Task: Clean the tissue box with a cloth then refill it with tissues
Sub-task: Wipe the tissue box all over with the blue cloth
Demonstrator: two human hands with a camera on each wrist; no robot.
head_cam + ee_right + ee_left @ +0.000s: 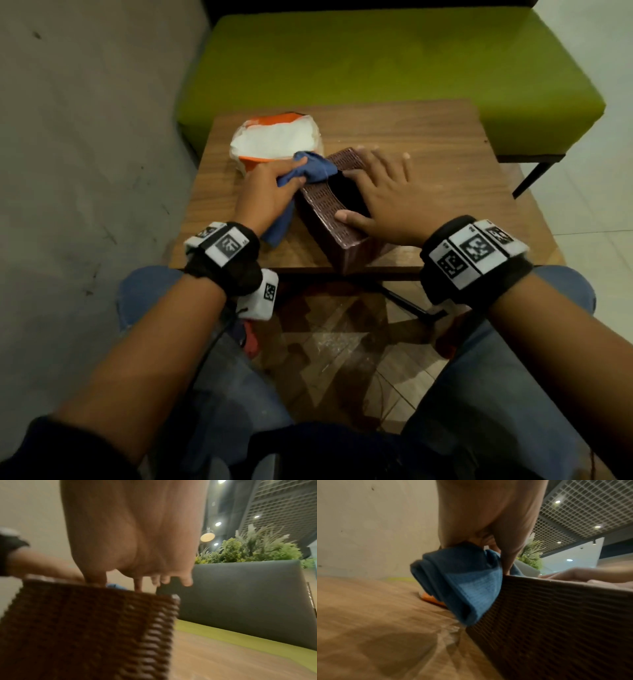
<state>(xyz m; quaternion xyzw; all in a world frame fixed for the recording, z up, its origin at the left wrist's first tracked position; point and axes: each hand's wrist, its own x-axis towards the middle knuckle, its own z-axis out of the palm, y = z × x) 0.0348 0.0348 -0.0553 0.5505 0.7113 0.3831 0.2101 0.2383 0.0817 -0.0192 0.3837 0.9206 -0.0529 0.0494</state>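
A dark brown woven tissue box [329,209] [556,622] [82,628] lies slantwise on the wooden table [428,164], its top slot showing dark and empty. My left hand [270,192] grips a bunched blue cloth [311,168] [462,582] against the box's far left top edge. My right hand [383,195] rests flat on the box top with fingers spread and straight, thumb near the close end. Behind the cloth sits an opened orange and white pack of tissues [277,140].
A green cushioned bench [376,61] stands behind the table, a grey wall [85,137] to the left. My knees in jeans [219,377] are under the table's near edge. A planter with greenery [248,553] shows in the right wrist view.
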